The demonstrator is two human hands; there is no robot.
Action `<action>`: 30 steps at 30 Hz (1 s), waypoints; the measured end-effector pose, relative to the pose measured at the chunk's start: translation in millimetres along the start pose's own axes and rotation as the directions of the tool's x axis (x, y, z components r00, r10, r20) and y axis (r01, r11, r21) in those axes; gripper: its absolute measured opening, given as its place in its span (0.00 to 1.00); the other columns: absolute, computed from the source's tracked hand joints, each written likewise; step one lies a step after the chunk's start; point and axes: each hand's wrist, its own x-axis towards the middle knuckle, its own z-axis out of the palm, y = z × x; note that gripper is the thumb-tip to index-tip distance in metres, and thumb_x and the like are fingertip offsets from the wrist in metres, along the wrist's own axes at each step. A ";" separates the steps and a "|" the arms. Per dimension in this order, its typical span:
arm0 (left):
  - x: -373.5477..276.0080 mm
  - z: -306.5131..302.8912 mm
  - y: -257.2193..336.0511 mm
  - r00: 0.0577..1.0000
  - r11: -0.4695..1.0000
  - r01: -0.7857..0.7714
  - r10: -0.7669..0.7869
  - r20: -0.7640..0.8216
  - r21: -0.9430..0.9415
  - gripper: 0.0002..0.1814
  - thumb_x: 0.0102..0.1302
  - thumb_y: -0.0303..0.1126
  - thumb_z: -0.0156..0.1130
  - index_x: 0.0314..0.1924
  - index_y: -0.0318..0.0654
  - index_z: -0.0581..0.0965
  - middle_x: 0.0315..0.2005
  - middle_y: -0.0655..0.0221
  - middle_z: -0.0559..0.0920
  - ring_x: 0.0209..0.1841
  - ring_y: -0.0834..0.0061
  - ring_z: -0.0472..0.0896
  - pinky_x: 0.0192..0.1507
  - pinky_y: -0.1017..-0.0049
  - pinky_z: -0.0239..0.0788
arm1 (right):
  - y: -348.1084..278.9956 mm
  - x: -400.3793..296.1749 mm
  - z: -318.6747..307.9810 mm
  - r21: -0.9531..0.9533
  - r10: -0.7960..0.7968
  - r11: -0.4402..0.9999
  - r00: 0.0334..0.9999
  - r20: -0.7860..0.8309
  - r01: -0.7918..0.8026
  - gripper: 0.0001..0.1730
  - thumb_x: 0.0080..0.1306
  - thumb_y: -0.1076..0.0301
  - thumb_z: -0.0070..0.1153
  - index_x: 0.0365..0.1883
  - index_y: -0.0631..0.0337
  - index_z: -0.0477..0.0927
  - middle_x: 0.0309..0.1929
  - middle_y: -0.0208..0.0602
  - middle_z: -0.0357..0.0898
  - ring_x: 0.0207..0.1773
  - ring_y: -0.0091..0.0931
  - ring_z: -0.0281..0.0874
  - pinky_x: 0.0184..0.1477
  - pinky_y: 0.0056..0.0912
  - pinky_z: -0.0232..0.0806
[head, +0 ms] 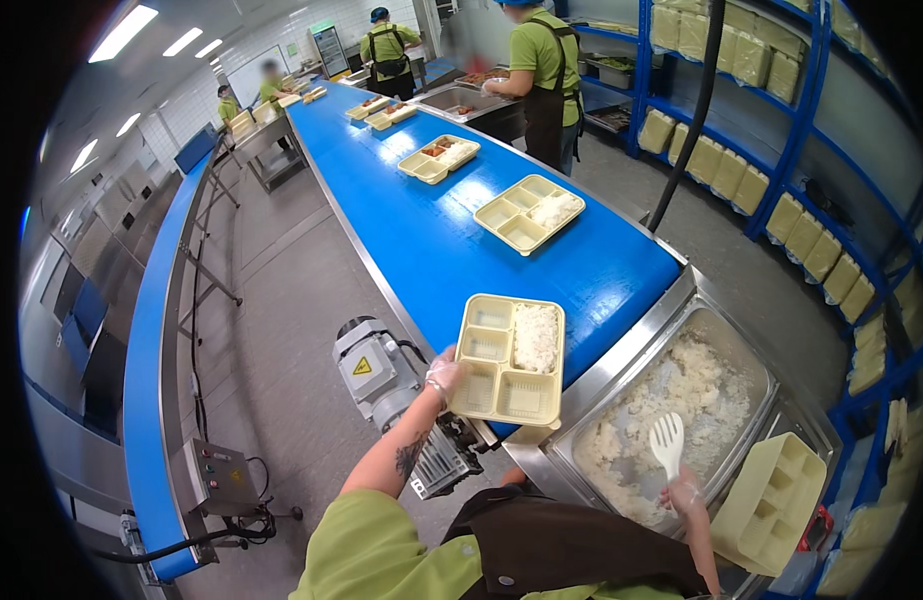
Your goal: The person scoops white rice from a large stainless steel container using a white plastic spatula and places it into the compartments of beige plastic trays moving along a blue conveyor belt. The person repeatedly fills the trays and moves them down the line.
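Note:
Gloved in clear plastic, my left hand (446, 373) grips the left edge of a cream compartment meal tray (506, 379) above the near end of the blue conveyor belt (424, 262). White rice (536, 337) fills its upper right compartment, and its other compartments hold nothing. My right hand (685, 493), also gloved, holds a white slotted serving spoon (667, 442) over a steel pan (758, 382). Cooked rice (694, 375) lies scattered thinly and in clumps across the pan. Right of the pan sits a stack of nested cream trays (776, 502).
Farther along the belt lie a tray with rice (529, 214) and several fuller trays (439, 159). A co-worker (542, 82) stands at the belt's right side. A motor (375, 367) juts out left. Blue shelving (799, 135) with wrapped packs lines the right; another conveyor (150, 337) runs left.

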 end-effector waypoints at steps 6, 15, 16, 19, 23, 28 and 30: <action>-38.9 6.6 62.4 0.956 0.662 -0.282 0.258 0.141 0.695 0.19 0.53 0.37 0.55 0.47 0.44 0.73 0.46 0.59 0.75 0.46 0.60 0.76 0.47 0.67 0.68 | -12.7 -19.3 -11.3 -0.748 0.041 0.644 0.984 -0.173 -0.159 0.21 0.55 0.70 0.46 0.48 0.63 0.66 0.43 0.56 0.74 0.49 0.47 0.71 0.50 0.45 0.63; -97.0 41.9 30.1 0.912 0.483 -0.406 0.161 0.377 0.776 0.25 0.48 0.38 0.61 0.49 0.46 0.71 0.43 0.58 0.75 0.38 0.55 0.76 0.41 0.61 0.68 | 60.3 2.4 6.5 -0.809 0.147 0.588 0.981 0.128 0.017 0.08 0.45 0.71 0.54 0.23 0.64 0.80 0.28 0.49 0.79 0.33 0.41 0.78 0.35 0.41 0.70; -97.2 44.9 28.1 0.905 0.477 -0.426 0.207 0.373 0.769 0.24 0.48 0.36 0.62 0.48 0.45 0.72 0.42 0.58 0.75 0.37 0.55 0.76 0.41 0.61 0.68 | 39.8 6.3 4.7 -0.865 0.376 0.502 0.903 0.209 -0.009 0.08 0.43 0.71 0.57 0.23 0.64 0.81 0.24 0.47 0.79 0.30 0.38 0.79 0.31 0.39 0.70; -88.1 51.8 22.9 0.893 0.518 -0.446 0.320 0.318 0.730 0.19 0.48 0.32 0.62 0.44 0.43 0.74 0.37 0.58 0.76 0.37 0.55 0.75 0.39 0.61 0.67 | 58.1 22.5 -13.0 -0.700 0.433 0.714 0.791 0.432 -0.008 0.07 0.48 0.77 0.50 0.25 0.68 0.79 0.19 0.44 0.77 0.20 0.31 0.75 0.20 0.33 0.66; -78.7 48.4 19.6 0.891 0.545 -0.416 0.405 0.207 0.728 0.13 0.49 0.33 0.63 0.37 0.41 0.76 0.32 0.59 0.77 0.35 0.55 0.74 0.37 0.61 0.65 | 21.5 6.7 -21.4 -0.289 0.515 0.856 0.752 0.411 -0.429 0.11 0.51 0.80 0.44 0.32 0.70 0.75 0.16 0.40 0.72 0.14 0.24 0.68 0.14 0.28 0.61; -71.6 42.2 21.1 0.893 0.597 -0.414 0.412 0.180 0.687 0.10 0.50 0.33 0.63 0.34 0.41 0.77 0.31 0.60 0.77 0.34 0.56 0.74 0.37 0.61 0.64 | 27.7 9.9 -34.0 -0.200 0.545 0.833 0.704 0.455 -0.516 0.10 0.58 0.76 0.42 0.36 0.69 0.72 0.18 0.37 0.70 0.14 0.20 0.64 0.14 0.23 0.60; -73.1 44.6 23.4 0.888 0.623 -0.426 0.426 0.173 0.656 0.10 0.50 0.33 0.63 0.33 0.40 0.77 0.30 0.60 0.77 0.34 0.56 0.74 0.37 0.61 0.64 | 44.5 14.7 -33.4 -0.096 0.490 0.841 0.672 0.556 -0.533 0.11 0.61 0.73 0.43 0.39 0.68 0.72 0.18 0.35 0.70 0.14 0.19 0.64 0.14 0.22 0.60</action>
